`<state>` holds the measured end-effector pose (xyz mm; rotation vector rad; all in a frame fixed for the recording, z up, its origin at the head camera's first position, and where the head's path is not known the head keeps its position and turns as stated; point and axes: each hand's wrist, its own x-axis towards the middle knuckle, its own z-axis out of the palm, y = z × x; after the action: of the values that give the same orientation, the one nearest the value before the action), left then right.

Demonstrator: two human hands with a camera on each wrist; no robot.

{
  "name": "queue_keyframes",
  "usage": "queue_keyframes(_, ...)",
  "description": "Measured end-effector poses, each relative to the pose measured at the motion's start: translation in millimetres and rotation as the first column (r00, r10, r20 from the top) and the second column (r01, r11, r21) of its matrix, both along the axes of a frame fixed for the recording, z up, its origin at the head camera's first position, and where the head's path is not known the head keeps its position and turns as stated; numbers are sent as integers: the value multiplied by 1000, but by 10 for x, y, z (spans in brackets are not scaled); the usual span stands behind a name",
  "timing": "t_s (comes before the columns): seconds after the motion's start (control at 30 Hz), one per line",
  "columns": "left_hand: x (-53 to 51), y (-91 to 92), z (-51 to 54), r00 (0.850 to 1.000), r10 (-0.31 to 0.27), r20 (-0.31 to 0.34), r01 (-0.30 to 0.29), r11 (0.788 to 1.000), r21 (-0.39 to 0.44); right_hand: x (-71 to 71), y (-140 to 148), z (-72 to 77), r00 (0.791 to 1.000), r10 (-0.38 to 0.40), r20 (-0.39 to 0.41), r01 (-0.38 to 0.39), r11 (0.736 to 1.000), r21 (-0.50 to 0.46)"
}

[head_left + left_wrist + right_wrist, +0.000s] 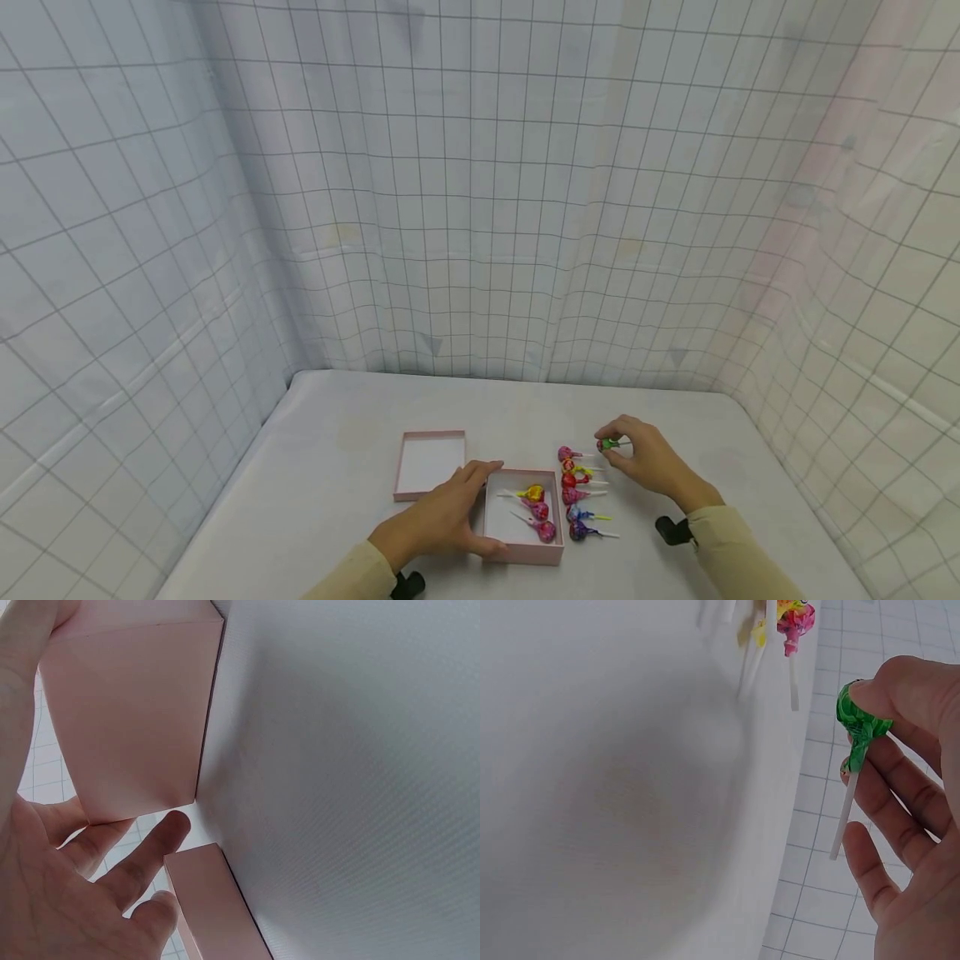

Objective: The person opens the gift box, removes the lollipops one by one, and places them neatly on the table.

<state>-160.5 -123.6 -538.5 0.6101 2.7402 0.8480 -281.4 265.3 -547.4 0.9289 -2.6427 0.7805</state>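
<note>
My right hand (651, 460) pinches a lollipop in a green wrapper (856, 716) between thumb and fingers, above the table at the right. In the right wrist view its white stick points down. My left hand (448, 510) holds an open pink box (525, 554) by its left side, thumb at the front corner and fingers at the back. Inside the box lie a yellow-wrapped lollipop (536, 493) and two pink ones, sticks toward the left. To the right of the box, several lollipops in a column, among them a red one (572, 481) and a dark purple one (579, 531), have sticks pointing right.
The pink-edged box lid (431, 463) lies inside up on the white table (337, 433), behind my left hand. White grid-patterned curtains (480, 208) enclose the table at the back and both sides. A dark device sits at each wrist.
</note>
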Motion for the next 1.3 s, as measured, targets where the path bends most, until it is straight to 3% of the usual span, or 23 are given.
queue_keyframes(0.23,12,-2,6,1000,2,9,-2,1000,2,5,69,-65,999,-48,-2,48,999,-4)
queue_keyframes(0.53,12,-11,-5,1000,0,15,0,1000,10,4,107,-152,985,-122,124,116,991,60)
queue_keyframes(0.8,11,-8,-22,1000,1,14,-1,1000,9,2,105,-216,981,-123,148,113,991,76)
queue_keyframes(1.3,4,6,30,1000,-2,1,2,1000,-19,10,135,-186,977,-133,166,121,989,80)
